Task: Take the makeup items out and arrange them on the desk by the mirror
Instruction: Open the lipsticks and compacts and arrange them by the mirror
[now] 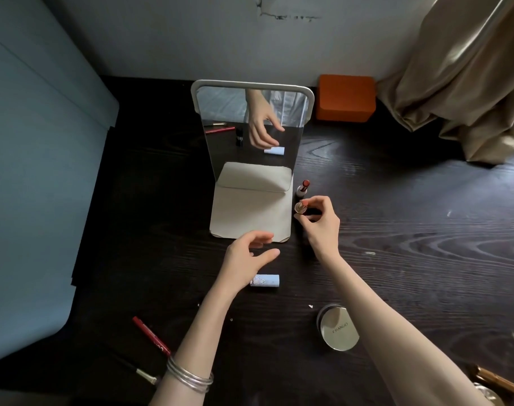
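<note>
Blue cushion [30,171] sits at the far left, next to the dark wood desk [396,259]. On the near left of the desk lies a red pencil [151,335], and a small brush [146,375] lies just below it, close to the left arm with its silver bangles [190,376]. The left hand [247,254] floats over the desk in front of the mirror [251,136] — its fingers are loose and spread a little, and they hold nothing. Just under that hand lies a pale blue tube [264,280] on its side. The mirror stands in the middle on its flat cream base [250,215]. Right beside the base, an open red lipstick [303,187] stands up. Just in front of it, the right hand [318,219] pinches a second lipstick [300,207] with fingertips and thumb, low over the desk. Nearer, a round silver compact [339,331] rests on the desk. An orange box [346,98] sits at the back — next to a tan curtain [461,77].
</note>
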`<state>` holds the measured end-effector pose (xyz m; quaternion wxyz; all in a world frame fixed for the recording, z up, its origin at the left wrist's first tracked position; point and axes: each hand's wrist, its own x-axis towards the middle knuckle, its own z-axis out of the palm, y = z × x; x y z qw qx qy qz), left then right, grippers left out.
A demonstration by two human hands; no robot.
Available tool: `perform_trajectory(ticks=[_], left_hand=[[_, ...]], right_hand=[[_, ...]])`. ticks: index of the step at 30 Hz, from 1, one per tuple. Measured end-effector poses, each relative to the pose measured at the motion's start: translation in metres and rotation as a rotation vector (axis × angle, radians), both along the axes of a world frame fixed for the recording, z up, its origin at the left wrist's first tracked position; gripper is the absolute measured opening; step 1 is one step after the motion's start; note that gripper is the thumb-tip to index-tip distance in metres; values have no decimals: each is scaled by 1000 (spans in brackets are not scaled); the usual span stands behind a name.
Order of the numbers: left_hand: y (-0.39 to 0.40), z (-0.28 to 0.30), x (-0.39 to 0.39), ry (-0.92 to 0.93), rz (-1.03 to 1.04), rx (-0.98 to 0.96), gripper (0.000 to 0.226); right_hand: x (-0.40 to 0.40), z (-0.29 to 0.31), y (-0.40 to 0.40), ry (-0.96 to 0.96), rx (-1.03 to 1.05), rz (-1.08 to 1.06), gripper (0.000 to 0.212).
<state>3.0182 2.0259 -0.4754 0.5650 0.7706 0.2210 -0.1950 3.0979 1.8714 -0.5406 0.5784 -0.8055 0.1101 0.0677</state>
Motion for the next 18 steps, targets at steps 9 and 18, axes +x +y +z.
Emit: perform_trajectory(ticks=[9,18], left_hand=[[6,12,-2,-55,1,-23,31],[-5,34,-30,-165,-122,-92,30]], right_hand=[[-26,29,-17,-33,24,-29,45],[-119,71,-49,-57,172,-89,38]])
